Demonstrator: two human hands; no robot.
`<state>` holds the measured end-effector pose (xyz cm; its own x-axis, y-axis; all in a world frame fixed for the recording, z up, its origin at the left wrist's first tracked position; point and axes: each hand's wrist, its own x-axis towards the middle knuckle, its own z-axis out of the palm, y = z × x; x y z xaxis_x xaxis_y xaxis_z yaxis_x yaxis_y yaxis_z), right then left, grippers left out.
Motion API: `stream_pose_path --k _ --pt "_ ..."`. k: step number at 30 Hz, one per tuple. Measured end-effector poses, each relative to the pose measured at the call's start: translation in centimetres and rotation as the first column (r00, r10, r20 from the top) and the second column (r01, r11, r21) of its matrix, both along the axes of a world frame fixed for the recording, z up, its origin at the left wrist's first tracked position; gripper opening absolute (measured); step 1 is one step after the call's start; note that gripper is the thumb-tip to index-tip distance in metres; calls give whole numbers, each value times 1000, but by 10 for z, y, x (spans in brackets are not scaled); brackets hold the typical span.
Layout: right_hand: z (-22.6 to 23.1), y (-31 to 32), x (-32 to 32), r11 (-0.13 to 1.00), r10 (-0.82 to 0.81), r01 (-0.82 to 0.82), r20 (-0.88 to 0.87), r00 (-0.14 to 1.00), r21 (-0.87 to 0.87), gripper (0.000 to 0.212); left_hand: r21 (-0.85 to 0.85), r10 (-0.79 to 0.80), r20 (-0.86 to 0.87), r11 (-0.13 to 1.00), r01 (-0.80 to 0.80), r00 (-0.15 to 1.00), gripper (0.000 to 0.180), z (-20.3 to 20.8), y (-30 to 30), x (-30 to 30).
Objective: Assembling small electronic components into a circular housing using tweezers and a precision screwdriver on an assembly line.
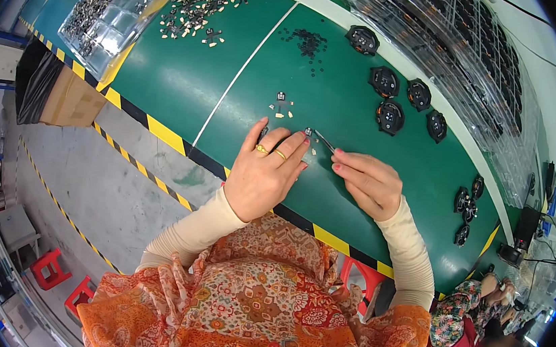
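My right hand (370,182) pinches slim metal tweezers (325,142), whose tips reach a small black part (308,131) on the green mat. Against that part rest the fingertips of my left hand (266,172), steadying it with bent fingers. Another dark piece (263,132) shows between my left thumb and forefinger. Just beyond the left hand lies a small black connector piece with pale tabs (281,104). A tiny pale tab (314,151) sits below the tweezers.
Farther off are a heap of black parts with pale tabs (196,12), tiny black pieces (308,43) and several round black housings (390,116). A clear compartment tray (113,31) stands left, stacked trays (440,48) back right. Small round parts (466,205) lie right, near another person (457,341).
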<state>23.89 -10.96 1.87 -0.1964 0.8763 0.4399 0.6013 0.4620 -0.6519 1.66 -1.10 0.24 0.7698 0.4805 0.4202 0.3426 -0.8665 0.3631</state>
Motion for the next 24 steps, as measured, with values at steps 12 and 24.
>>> stream_pose_path --k 12,24 --pt "1 2 -5 997 54 -51 51 997 -58 38 35 -11 -13 999 12 1000 32 4 2 2" --pt "0 3 -3 998 -33 31 -29 999 -58 30 10 -31 -4 999 31 999 31 4 10 3"
